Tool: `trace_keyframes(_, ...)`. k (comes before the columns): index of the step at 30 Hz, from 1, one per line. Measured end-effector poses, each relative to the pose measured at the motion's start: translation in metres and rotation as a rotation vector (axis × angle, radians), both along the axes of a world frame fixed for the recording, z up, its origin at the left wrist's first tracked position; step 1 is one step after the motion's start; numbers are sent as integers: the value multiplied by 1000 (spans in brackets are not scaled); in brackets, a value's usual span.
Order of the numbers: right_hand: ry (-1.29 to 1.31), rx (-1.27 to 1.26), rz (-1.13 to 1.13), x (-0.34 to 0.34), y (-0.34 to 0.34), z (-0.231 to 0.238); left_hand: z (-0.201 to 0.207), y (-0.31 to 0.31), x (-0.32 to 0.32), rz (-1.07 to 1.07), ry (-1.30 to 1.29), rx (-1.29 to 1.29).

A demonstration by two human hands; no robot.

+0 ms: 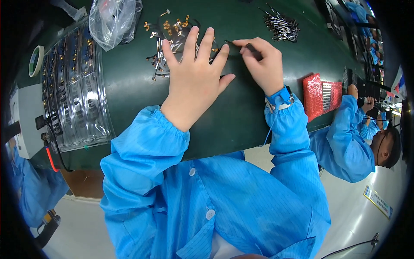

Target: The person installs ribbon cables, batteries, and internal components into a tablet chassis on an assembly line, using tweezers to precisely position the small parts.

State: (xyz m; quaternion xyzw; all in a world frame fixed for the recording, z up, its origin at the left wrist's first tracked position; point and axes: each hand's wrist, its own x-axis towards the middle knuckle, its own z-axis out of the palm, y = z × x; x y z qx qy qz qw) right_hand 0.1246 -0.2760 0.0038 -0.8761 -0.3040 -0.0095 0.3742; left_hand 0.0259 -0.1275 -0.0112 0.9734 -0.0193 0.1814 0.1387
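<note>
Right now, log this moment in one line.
left hand: spread over parts pile | right hand: gripping dark tool | second pile: beyond right hand | red wrap: right of both hands

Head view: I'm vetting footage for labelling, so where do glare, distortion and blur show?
Head view: glare streaks the clear trays and bag; in the head view, the front edge of the table bends and the frame's corners go black; also in the head view, the left hand and right hand look fairly sharp, without obvious motion blur.

worktop [241, 125]: dark green | floor [351, 211]: pale, reflecting light | floor label [377, 202]: 1, yellow-edged | brown panel [87, 183]: under worktop
</note>
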Motion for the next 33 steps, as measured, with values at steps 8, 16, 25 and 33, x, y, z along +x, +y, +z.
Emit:
trace_keyframes(8, -175, -76, 130, 7, 0, -5, -1, 0, 1, -24, -61, -11)
trace_keyframes(16, -24, -44, 127, 10, 4, 1, -5, 1, 0, -19, -74, -29)
trace_keyframes(25, -163, -71, 71, 12, 13, -1, 3, 4, 0, -129, -116, -4)
trace_keyframes(33, -132, -57, -36, 6, 4, 4, -1, 14, 2, -183, -169, 28)
